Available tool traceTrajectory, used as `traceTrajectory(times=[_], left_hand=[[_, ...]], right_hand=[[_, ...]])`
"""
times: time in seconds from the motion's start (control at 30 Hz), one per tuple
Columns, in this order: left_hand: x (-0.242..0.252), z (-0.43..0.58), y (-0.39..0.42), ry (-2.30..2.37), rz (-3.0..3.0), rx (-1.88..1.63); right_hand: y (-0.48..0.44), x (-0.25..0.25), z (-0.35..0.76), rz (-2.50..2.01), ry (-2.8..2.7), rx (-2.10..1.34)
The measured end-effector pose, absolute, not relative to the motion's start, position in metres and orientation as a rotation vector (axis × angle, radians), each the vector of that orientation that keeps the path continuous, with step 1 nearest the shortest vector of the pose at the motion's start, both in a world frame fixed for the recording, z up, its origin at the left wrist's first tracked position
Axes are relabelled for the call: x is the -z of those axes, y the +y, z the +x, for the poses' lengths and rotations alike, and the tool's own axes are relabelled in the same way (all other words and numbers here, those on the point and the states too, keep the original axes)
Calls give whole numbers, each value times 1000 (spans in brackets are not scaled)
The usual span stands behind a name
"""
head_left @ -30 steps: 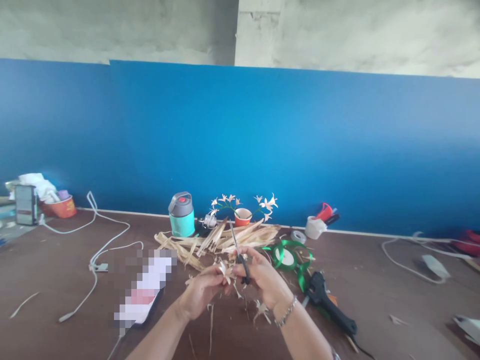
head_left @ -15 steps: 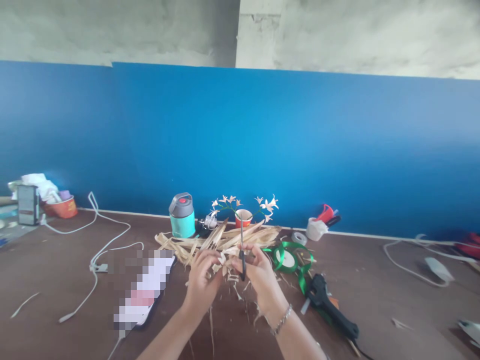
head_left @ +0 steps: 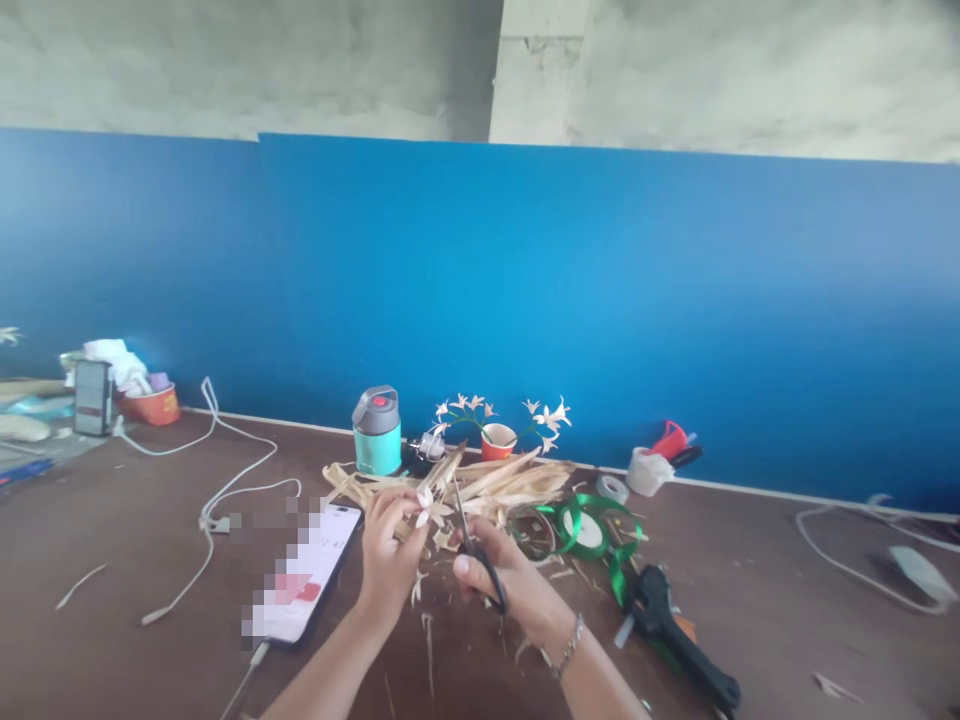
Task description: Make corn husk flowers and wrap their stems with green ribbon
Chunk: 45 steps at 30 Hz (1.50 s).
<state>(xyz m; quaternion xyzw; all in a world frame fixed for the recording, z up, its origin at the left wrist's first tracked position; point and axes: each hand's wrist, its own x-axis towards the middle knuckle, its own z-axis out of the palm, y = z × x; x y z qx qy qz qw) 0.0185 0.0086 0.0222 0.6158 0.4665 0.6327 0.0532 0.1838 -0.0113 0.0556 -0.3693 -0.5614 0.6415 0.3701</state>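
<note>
Between the thumb and fingers of my left hand (head_left: 390,550) is a small pale flower (head_left: 430,508) with pointed petals, made of what looks like dried husk. My right hand (head_left: 510,575) grips black-handled scissors (head_left: 480,560), their blades pointing up and away, just right of the flower. Behind both hands lies a heap of dried husk strips (head_left: 517,485). Thin trimmings (head_left: 429,640) are scattered on the brown table (head_left: 420,690) beneath. Farther back, similar flowers (head_left: 551,415) on green stems stand in a red and white paper cup (head_left: 498,442).
A teal flask (head_left: 377,445) stands behind the husks. To the left lie a phone (head_left: 315,575) and white cables (head_left: 225,490). On the right are green ribbon (head_left: 585,530), a black glue gun (head_left: 682,640), a tape roll (head_left: 613,488) and a white holder (head_left: 649,472). A blue partition (head_left: 465,270) closes the back.
The scissors have turned from upright to leaning left, and my right hand has dropped a little away from the flower. The flower now shows more openly in my left hand. The view has shifted left.
</note>
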Motion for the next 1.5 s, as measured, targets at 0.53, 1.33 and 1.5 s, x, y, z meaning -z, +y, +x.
traceTrajectory(times=[0.53,1.33,1.5], left_hand=[[-22,18,9,1404,1971,-1897],[-18,16,11,1413,1950,-1896],[-18,15,12,1422,1949,-1867]], right_hand=[[-9,-47,182,-1014,-1525,-1620],[-3,-37,186,-1010,-1567,-1600],[-5,-41,186,-1045,-1524,-1619]])
